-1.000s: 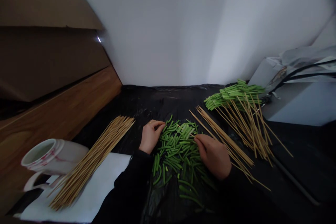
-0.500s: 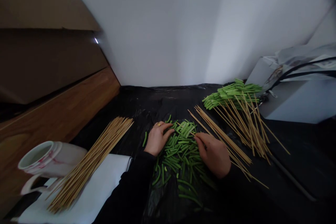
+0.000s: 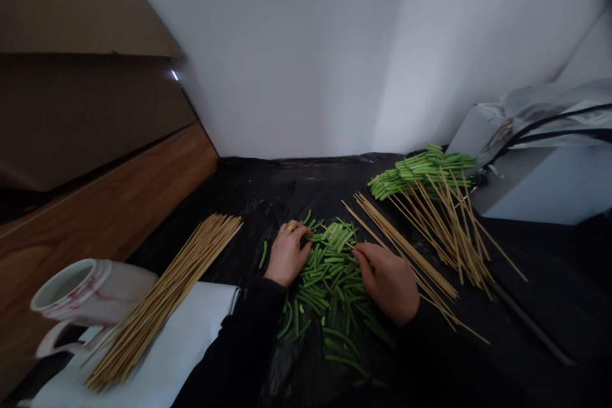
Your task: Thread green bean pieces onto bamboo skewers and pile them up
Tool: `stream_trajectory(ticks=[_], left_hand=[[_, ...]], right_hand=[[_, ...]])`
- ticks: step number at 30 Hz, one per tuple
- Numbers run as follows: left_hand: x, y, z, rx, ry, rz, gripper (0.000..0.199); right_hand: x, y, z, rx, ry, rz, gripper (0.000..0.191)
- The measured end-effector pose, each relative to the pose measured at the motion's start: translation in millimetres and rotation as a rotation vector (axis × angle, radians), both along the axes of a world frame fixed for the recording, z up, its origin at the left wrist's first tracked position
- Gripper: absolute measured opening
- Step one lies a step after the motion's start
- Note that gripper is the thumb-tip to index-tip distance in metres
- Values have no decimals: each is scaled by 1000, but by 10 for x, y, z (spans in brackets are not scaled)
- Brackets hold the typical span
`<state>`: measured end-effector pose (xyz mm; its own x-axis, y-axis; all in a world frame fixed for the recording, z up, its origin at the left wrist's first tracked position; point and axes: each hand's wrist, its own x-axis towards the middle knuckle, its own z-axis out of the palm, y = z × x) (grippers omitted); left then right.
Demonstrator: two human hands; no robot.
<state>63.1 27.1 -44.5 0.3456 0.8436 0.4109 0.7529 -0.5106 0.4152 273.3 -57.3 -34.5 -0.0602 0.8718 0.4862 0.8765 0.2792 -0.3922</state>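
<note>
My right hand pinches the near end of a thin bamboo skewer between thumb and forefinger. A row of cut green bean pieces sits threaded side by side on this skewer, just above the loose pile. Beyond them the skewer's tip shows faintly. At the pile's upper left, my left hand, with rings on it, has its fingers curled down on a green bean piece, mostly hidden by the fingertips. Loose cut green beans spread between and below both hands on black plastic sheeting.
Bare skewers lie right of my right hand. Farther right, filled skewers of beans are stacked by a white box. At left, a skewer bundle rests on white material beside a tipped mug.
My left hand's thumb and fingers have drawn closer together and shifted slightly left, away from the threaded row. My right hand keeps its pinch on the skewer, nearly still.
</note>
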Motion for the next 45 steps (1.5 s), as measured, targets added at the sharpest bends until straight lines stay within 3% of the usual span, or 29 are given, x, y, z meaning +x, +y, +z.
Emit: stream_trajectory(ticks=[5, 8, 11, 15, 20, 27, 31, 35, 40, 45], left_hand=[[-22, -16, 69, -31, 44, -61, 2], [-30, -17, 73, -41, 33, -65, 12], [-30, -16, 41, -37, 11, -48, 8], [-21, -20, -5, -60, 3, -49, 24], [-1, -29, 8, -85, -54, -48, 20], [-1, -22, 98, -54, -321, 117, 27], [0, 2, 80, -298, -634, 113, 27], [36, -11, 77, -577, -954, 21, 34], [86, -59, 96, -674, -1032, -63, 36], [95, -79, 109, -688, -983, -97, 36]], right_hand=[[-6, 5, -8, -1, 7, 6, 24], [-7, 3, -6, -9, 15, 8, 24], [-9, 0, -5, -13, 24, 13, 24], [-10, 0, -4, -11, 39, 26, 24], [-10, 2, 4, -17, 38, 39, 25], [-14, 1, -2, -25, 49, 42, 25], [-25, -10, 2, -35, 45, 61, 24], [-36, -22, 21, -54, 37, 88, 25], [-32, -21, 24, -46, 34, 85, 25], [-28, -20, 14, -31, 35, 89, 25]])
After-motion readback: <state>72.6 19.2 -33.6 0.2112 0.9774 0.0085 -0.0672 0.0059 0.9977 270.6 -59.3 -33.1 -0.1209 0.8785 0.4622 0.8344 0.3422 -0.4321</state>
